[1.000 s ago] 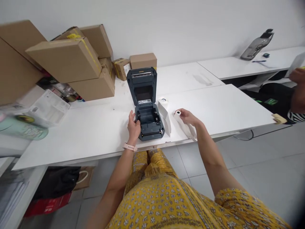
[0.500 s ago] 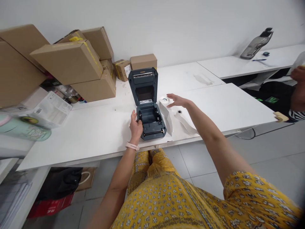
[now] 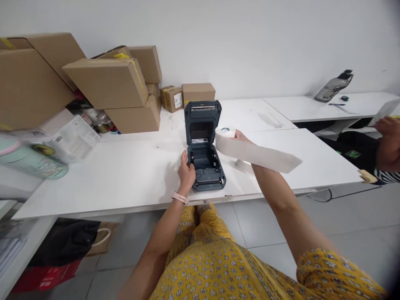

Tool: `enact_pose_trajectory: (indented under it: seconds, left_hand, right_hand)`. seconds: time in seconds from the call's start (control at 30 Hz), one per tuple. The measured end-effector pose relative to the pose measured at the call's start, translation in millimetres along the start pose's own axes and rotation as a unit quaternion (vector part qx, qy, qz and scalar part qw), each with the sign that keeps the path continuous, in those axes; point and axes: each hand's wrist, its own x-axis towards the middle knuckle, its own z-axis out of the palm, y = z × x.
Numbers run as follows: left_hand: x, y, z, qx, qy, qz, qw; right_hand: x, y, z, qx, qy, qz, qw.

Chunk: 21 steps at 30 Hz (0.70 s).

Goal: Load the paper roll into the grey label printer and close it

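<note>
A dark grey printer [image 3: 208, 177] stands on the white table with its lid [image 3: 202, 121] raised and its inner bay bare. My left hand [image 3: 186, 173] rests against the printer's left side, fingers wrapped round its edge. Right of the lid, my right hand [image 3: 240, 136] grips a white paper roll [image 3: 225, 134], whose loose strip trails right across my forearm. The roll partly hides those fingers. Another white paper piece [image 3: 244, 166] lies on the table behind the strip, mostly covered.
Cardboard boxes [image 3: 108, 83] are stacked at the back left, near a green bottle [image 3: 37, 160]. A grey bottle [image 3: 334, 86] stands at the back right. Another person's hand [image 3: 387, 130] shows at the right edge. The table's front edge [image 3: 125, 210] runs before me.
My right hand has closed on the paper roll and lifted it, with its strip swung to the right. My left hand stays at the printer. The view has shifted slightly.
</note>
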Motion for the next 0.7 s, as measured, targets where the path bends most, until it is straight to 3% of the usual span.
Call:
enact_pose_trajectory:
  seconds: [0.1,0.2,0.37,0.53,0.63,0.7]
  left_hand:
    - [-1,0,-0.1,-0.013,-0.002,-0.010,1.000]
    - [-1,1,-0.1,-0.020,0.000,-0.013,1.000]
    - [-1,0,-0.1,-0.040,0.003,-0.007,0.999]
    - [-1,0,-0.3,-0.040,0.004,-0.011,0.999]
    - [-2,2,-0.3,-0.028,0.005,-0.007,1.000]
    - [-2,2,-0.1,-0.028,0.007,-0.003,1.000]
  right_hand:
    - [21,-24,19,0.039,-0.139,0.029,0.989]
    - [38,-39,41,-0.034,-0.253,0.042,0.966]
    - [47,-41,65,-0.190,-0.313,0.054,0.929]
    - [53,-29,81,-0.254,-0.377,0.077,0.887]
    - [53,-22,87,-0.264,-0.378,0.079,0.884]
    - [44,-21,90,-0.257,-0.340,0.056,0.903]
